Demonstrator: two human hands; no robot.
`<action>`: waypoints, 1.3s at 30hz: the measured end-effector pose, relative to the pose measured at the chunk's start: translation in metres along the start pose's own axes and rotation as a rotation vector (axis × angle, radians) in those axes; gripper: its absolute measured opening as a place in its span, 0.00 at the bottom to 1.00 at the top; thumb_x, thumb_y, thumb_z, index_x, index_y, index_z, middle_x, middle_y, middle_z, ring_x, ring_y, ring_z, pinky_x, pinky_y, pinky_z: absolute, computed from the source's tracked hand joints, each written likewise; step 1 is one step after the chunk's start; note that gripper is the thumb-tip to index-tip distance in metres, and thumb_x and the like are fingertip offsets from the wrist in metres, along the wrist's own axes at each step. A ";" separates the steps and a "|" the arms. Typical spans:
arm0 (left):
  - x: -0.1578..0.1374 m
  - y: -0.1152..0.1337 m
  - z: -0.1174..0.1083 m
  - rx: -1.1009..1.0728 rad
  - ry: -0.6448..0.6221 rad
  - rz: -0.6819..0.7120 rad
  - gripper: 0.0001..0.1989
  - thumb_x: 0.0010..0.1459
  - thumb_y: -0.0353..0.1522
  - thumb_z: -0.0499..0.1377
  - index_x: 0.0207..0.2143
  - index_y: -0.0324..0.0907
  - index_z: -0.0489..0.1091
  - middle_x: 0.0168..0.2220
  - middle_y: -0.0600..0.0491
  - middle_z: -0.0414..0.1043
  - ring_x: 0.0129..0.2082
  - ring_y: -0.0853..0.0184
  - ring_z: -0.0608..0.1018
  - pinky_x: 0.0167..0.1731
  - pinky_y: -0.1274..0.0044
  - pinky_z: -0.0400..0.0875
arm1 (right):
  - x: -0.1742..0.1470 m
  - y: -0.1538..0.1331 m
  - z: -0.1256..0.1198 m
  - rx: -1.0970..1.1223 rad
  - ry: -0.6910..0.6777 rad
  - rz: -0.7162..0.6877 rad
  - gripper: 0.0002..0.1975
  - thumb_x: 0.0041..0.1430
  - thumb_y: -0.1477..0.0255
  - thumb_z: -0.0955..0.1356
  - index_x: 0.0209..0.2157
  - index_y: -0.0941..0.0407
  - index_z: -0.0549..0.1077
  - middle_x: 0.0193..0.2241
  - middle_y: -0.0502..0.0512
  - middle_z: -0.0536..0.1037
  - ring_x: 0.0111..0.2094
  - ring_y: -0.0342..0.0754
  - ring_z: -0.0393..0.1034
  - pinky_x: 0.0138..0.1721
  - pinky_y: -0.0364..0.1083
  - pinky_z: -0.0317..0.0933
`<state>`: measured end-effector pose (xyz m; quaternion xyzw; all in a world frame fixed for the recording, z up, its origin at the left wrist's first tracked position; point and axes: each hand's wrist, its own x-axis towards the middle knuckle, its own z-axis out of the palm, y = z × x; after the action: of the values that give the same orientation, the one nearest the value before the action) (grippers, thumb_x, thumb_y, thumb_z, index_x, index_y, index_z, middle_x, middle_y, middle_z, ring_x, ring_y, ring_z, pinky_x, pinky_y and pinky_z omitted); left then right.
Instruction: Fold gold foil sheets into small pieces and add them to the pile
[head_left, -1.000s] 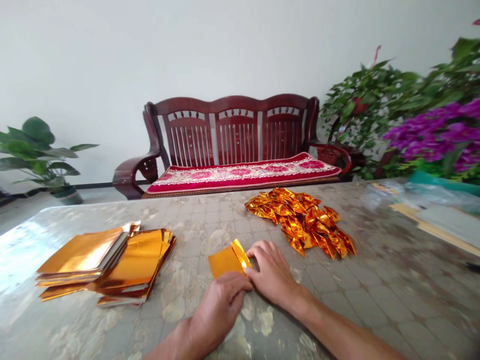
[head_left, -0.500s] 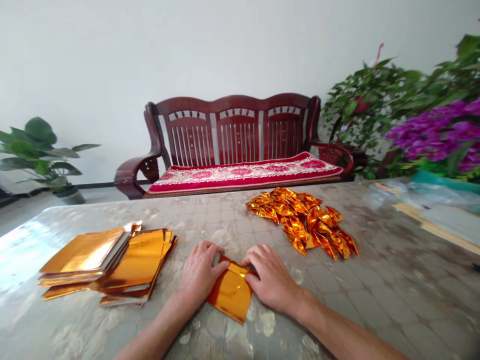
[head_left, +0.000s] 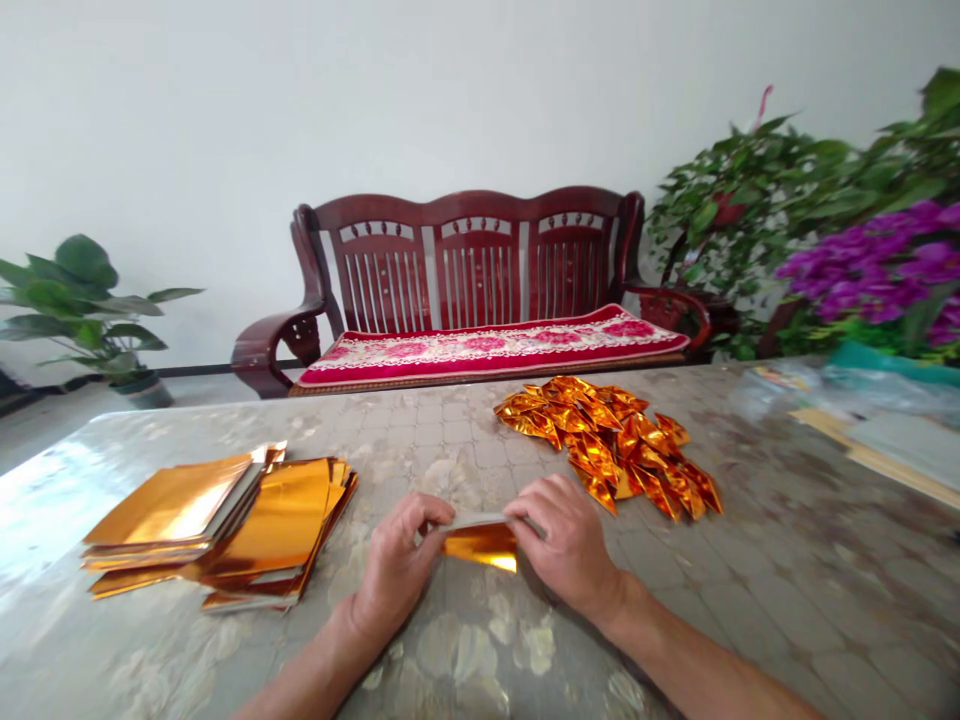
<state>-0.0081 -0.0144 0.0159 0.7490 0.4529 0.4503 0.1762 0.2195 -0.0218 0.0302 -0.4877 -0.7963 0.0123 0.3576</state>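
Between my hands is a sheet of gold foil paper (head_left: 481,545), its far edge showing a pale grey strip and its gold face toward me. My left hand (head_left: 403,550) pinches the left end between thumb and fingers. The right end is pinched the same way by my right hand (head_left: 564,540). To the left lie stacks of flat gold foil sheets (head_left: 266,520), some with grey undersides showing. Beyond my right hand sits a heap of folded, pointed gold foil pieces (head_left: 600,430).
The table (head_left: 450,640) has a patterned grey top. At its right side are clear plastic wrapping (head_left: 877,395) and a pale flat board (head_left: 892,460). Past the far edge stands a dark red wooden bench (head_left: 480,260) with a red floral cover (head_left: 495,345). Potted plants flank it.
The foil sheet, flat on the table with its broad gold face up before, now shows as a narrow tilted band with a grey edge. Both hands have turned with it and grip its ends.
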 end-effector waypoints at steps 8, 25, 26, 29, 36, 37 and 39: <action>-0.003 -0.005 0.002 0.172 -0.140 0.130 0.12 0.59 0.21 0.50 0.34 0.44 0.68 0.37 0.53 0.75 0.39 0.67 0.76 0.41 0.76 0.71 | -0.003 0.006 -0.008 -0.197 -0.044 -0.182 0.14 0.68 0.73 0.62 0.34 0.50 0.78 0.32 0.53 0.78 0.39 0.51 0.65 0.41 0.51 0.53; 0.000 0.004 0.007 0.486 -0.391 0.171 0.13 0.68 0.35 0.53 0.37 0.48 0.78 0.34 0.53 0.75 0.37 0.65 0.74 0.37 0.76 0.67 | -0.001 0.008 0.000 -0.123 -0.334 -0.168 0.07 0.64 0.67 0.68 0.36 0.50 0.80 0.31 0.52 0.75 0.39 0.50 0.64 0.42 0.49 0.54; 0.000 0.004 0.007 0.477 -0.388 0.157 0.13 0.68 0.35 0.53 0.37 0.48 0.78 0.34 0.53 0.75 0.37 0.65 0.74 0.37 0.76 0.67 | -0.001 0.008 -0.001 -0.117 -0.336 -0.163 0.07 0.65 0.66 0.68 0.36 0.49 0.80 0.31 0.52 0.75 0.39 0.50 0.64 0.42 0.49 0.54; 0.001 0.003 0.006 0.432 -0.377 0.097 0.11 0.67 0.35 0.55 0.36 0.49 0.78 0.33 0.54 0.75 0.37 0.65 0.74 0.38 0.75 0.67 | -0.001 0.010 0.000 -0.115 -0.333 -0.148 0.08 0.65 0.67 0.68 0.35 0.50 0.80 0.31 0.52 0.76 0.38 0.49 0.64 0.41 0.49 0.54; 0.005 0.006 0.005 0.321 -0.341 -0.128 0.08 0.61 0.33 0.60 0.29 0.46 0.78 0.31 0.55 0.76 0.37 0.64 0.75 0.38 0.75 0.65 | -0.001 0.013 0.010 -0.077 -0.307 -0.015 0.07 0.63 0.69 0.70 0.30 0.51 0.78 0.29 0.49 0.77 0.37 0.48 0.65 0.39 0.46 0.55; 0.006 0.006 0.005 0.314 -0.335 -0.162 0.08 0.61 0.33 0.60 0.29 0.46 0.77 0.31 0.55 0.77 0.37 0.64 0.76 0.38 0.75 0.64 | 0.000 0.013 0.011 -0.070 -0.307 0.000 0.06 0.62 0.70 0.71 0.30 0.52 0.78 0.29 0.49 0.77 0.37 0.48 0.66 0.39 0.46 0.56; 0.007 0.007 0.006 0.315 -0.325 -0.221 0.07 0.60 0.33 0.61 0.29 0.45 0.76 0.31 0.55 0.77 0.37 0.64 0.76 0.38 0.76 0.63 | 0.000 0.012 0.011 -0.056 -0.306 0.028 0.06 0.62 0.71 0.71 0.30 0.52 0.78 0.30 0.48 0.78 0.37 0.47 0.66 0.39 0.46 0.56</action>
<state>0.0015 -0.0119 0.0212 0.7758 0.5622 0.2258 0.1761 0.2222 -0.0115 0.0176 -0.5011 -0.8346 0.0694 0.2179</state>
